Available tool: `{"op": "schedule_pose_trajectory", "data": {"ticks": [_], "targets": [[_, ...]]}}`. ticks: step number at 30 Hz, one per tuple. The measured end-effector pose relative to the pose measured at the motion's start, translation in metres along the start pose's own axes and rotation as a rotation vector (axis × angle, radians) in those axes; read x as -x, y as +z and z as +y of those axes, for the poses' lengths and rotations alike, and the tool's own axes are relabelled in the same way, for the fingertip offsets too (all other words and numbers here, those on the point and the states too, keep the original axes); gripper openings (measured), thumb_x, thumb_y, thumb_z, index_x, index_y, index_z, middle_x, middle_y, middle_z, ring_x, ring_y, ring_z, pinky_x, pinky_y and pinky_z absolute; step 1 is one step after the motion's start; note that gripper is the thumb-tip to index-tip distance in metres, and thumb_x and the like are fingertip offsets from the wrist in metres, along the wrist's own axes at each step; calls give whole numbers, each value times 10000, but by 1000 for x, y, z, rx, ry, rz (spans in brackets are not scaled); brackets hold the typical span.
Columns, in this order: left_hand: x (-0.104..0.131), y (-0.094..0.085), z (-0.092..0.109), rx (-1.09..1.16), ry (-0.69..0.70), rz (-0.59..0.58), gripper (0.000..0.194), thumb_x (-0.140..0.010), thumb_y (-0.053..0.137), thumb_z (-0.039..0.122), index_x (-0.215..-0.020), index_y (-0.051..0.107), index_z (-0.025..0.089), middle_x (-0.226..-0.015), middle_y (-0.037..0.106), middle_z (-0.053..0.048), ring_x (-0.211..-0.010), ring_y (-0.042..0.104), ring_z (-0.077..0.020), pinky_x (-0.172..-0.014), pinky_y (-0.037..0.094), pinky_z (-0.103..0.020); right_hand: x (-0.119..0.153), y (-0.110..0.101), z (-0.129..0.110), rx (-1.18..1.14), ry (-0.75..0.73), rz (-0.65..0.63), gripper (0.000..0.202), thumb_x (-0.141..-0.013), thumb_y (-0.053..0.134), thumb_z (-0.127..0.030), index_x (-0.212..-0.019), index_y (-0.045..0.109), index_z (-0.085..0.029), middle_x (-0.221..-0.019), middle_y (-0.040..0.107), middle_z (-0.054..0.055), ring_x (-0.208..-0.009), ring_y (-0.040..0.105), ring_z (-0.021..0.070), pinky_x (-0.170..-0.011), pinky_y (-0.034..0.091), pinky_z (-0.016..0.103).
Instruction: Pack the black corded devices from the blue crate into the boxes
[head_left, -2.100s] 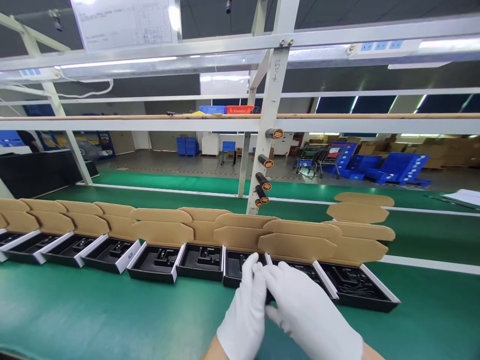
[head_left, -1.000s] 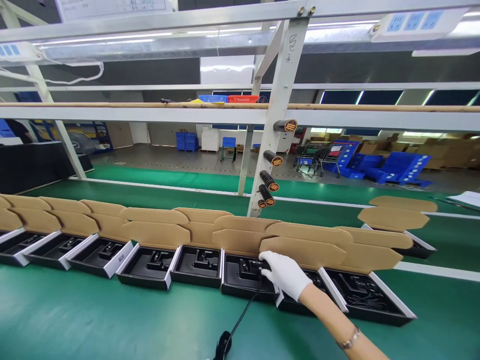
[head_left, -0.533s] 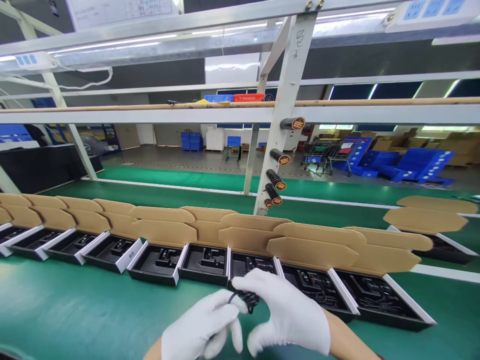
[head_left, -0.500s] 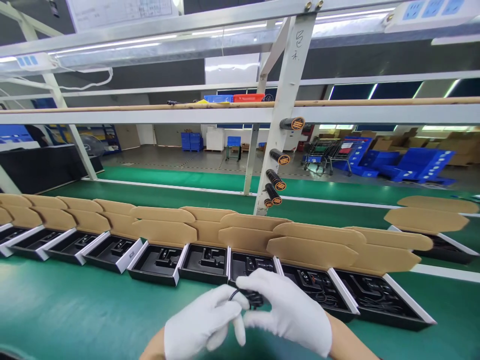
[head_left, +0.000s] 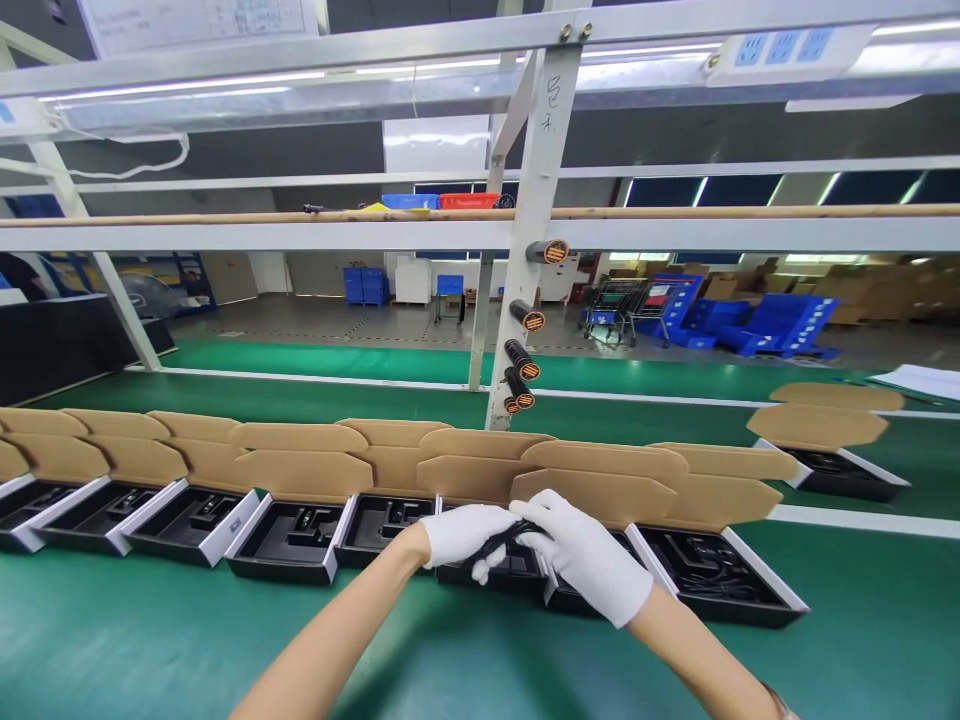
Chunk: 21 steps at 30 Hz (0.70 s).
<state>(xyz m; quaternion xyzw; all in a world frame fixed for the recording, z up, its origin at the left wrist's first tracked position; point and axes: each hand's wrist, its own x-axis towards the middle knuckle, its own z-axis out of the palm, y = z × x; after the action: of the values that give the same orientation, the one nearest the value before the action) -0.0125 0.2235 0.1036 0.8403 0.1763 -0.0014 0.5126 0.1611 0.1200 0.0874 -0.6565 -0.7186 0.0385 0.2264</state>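
Observation:
Both my hands wear white gloves and hold one bundled black cable [head_left: 499, 541] between them. My left hand [head_left: 466, 535] is closed around the cable's left part, with a black end showing under the palm. My right hand [head_left: 581, 555] pinches the upper right part of the bundle. Directly below them lies an open box with a black insert [head_left: 491, 577], partly covered by the hands. To the right, another box [head_left: 720, 575] has coiled black cable in its insert. On the left, a box [head_left: 289, 535] holds a small black part in its tray.
A row of open boxes with raised brown lids [head_left: 300, 470] runs across the green table [head_left: 150, 640]. One more box [head_left: 840, 470] stands farther back at right. Behind the row rises a white post [head_left: 525, 200] with several black cylinders [head_left: 523, 358] sticking out.
My hands have moved forward and up with the cable, from in front of the boxes to over one of them. The view has shifted somewhat to the right.

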Motion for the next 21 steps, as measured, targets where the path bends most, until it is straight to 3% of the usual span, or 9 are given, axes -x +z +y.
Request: {"op": "schedule_pose_trajectory", "data": {"ticks": [3, 6, 11, 14, 17, 21], "targets": [[-9, -6, -12, -71, -56, 34, 569, -877, 368, 689, -1032, 625, 205, -762, 657, 6, -531, 564, -124, -516, 451, -237, -6, 0, 8, 284, 66, -132, 243, -957, 471, -300, -990, 703, -235, -956, 646, 72, -850, 639, 218, -749, 513, 338], [-17, -4, -33, -218, -115, 110, 503, -871, 463, 611, -1109, 635, 203, -767, 663, -9, -606, 610, -159, -595, 496, -276, -17, 6, 9, 487, 89, -307, 247, -908, 579, -382, -907, 749, -203, -969, 663, 107, -890, 644, 267, -757, 503, 366], [-20, 23, -60, -558, -105, 249, 387, -920, 462, 471, -991, 694, 170, -1073, 662, -124, -1032, 592, -297, -927, 456, -466, -35, 37, 2, 525, 72, -459, 280, -802, 714, -377, -873, 778, -114, -906, 709, 193, -904, 665, 343, -779, 501, 410], [-17, 45, -67, -707, -68, 257, 463, -953, 368, 526, -1051, 682, 200, -1078, 663, -134, -1067, 563, -330, -942, 435, -525, -41, 45, -3, 510, 69, -518, 250, -788, 714, -275, -873, 769, -47, -894, 715, 251, -901, 675, 378, -794, 495, 444], [-15, 56, -72, -801, -59, 247, 436, -943, 408, 524, -1143, 645, 217, -1077, 677, -122, -1014, 590, -325, -886, 477, -509, -34, 28, -6, 424, 28, -560, 243, -836, 658, -303, -942, 769, -115, -949, 741, 178, -915, 687, 323, -810, 504, 400], [-16, 56, -77, -886, -29, 245, 359, -953, 431, 424, -1194, 627, 242, -1172, 670, -107, -1046, 598, -313, -941, 454, -530, 19, -31, 8, 196, 22, -444, 341, -942, 493, -391, -1185, 689, -254, -1136, 719, 38, -997, 665, 211, -846, 500, 301]]}}
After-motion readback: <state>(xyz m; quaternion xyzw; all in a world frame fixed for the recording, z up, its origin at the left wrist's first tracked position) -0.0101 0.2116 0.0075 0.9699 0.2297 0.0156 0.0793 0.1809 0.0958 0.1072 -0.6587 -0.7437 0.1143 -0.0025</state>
